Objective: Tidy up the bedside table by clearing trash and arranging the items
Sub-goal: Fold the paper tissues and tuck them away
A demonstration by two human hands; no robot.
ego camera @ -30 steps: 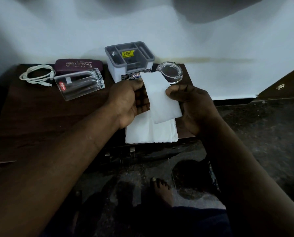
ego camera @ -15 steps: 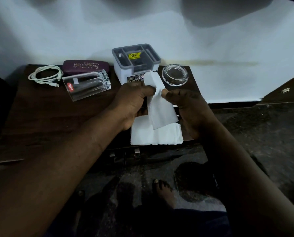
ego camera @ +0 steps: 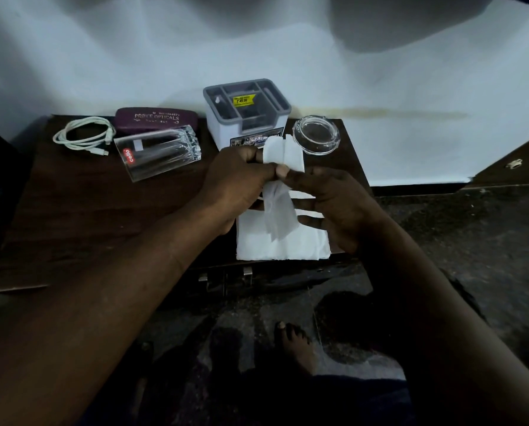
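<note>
Cable [ego camera: 83, 136] lies coiled at the upper left of the frame, on the dark table [ego camera: 87, 216]. Just right of it is a glasses case [ego camera: 157, 118], and a tumbler [ego camera: 158, 153] lies on its side in front of the case.

Toward the centre, the left hand [ego camera: 238, 189] hovers over the table. Its fingers are curled and its thumb clamps a white tissue [ego camera: 283, 192] gathered into a narrow strip. Behind the hands stands a grey-rimmed box [ego camera: 246, 112] with several compartments.

The tissue hangs between the 2 hands, its top fanning above the thumbs. Its tail droops over a second tissue [ego camera: 283, 245] lying flat at the table's front edge; I cannot tell whether they touch.

The right hand [ego camera: 327, 204] pinches the same strip with thumb and forefinger where the 2 thumbs meet, and its other fingers spread loosely beneath. A round glass dish [ego camera: 316, 135] sits right of the box.

This looks like the trash being bunched up for removal. The thin paper, pulled between 2 grips, may tear and leave scraps. The second tissue sits at the very lip, so a dragging tail or wrist could sweep it to the floor. The tumbler, lying on its side, would likely roll if the left forearm nudged it.
</note>
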